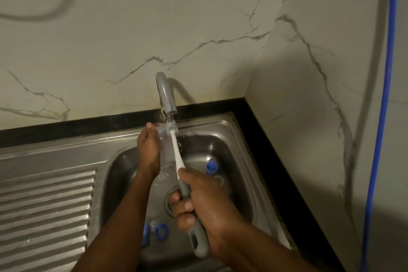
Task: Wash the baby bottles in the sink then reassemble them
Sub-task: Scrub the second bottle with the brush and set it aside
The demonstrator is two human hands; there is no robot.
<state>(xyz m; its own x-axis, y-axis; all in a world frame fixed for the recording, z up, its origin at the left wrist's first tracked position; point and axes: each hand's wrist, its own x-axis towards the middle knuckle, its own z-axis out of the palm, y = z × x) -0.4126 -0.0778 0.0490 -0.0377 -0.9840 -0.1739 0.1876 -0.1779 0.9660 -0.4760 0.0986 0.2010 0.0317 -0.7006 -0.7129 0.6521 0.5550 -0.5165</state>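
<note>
My left hand (148, 150) grips a clear baby bottle (166, 150) over the steel sink (240, 139), with the bottle's open end up under the grey tap (164, 93). Water runs from the tap and splashes below the bottle. My right hand (198, 203) grips the grey handle of a bottle brush (176, 150). Its white stem lies along the bottle and its round bristle head sits at the bottle's mouth. A blue bottle part (211, 166) lies at the basin's right. Two blue ring parts (161, 231) lie at the basin's near side, partly hidden by my left forearm.
A ribbed steel draining board (46, 212) lies left of the basin. A black counter edge (260, 139) runs behind and to the right of the sink. Marble-pattern walls meet in a corner close behind the tap. A blue pipe (384, 95) runs down the right wall.
</note>
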